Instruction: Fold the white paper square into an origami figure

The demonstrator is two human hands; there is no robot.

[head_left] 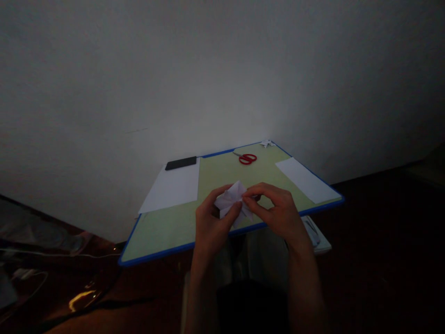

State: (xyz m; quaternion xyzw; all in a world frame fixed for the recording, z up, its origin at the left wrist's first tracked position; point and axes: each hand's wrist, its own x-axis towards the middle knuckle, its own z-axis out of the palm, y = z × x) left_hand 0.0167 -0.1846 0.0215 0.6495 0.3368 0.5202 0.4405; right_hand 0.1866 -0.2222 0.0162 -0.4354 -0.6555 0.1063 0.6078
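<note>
A small piece of folded white paper (pixel 227 198), with several pointed flaps, is held up over the near edge of the table. My left hand (pixel 213 220) grips it from the left, thumb pressed on its front and fingers behind. On its right side, my right hand (pixel 273 208) pinches a flap between thumb and forefinger. The exact fold under the fingertips is too dim to make out.
The green table (pixel 167 232) has a blue rim and stands against a grey wall. Red-handled scissors (pixel 247 159) lie at the back, near a folded paper star (pixel 267 143). White sheets lie left (pixel 174 190) and right (pixel 306 180); a dark flat object (pixel 181 163) rests on the left sheet.
</note>
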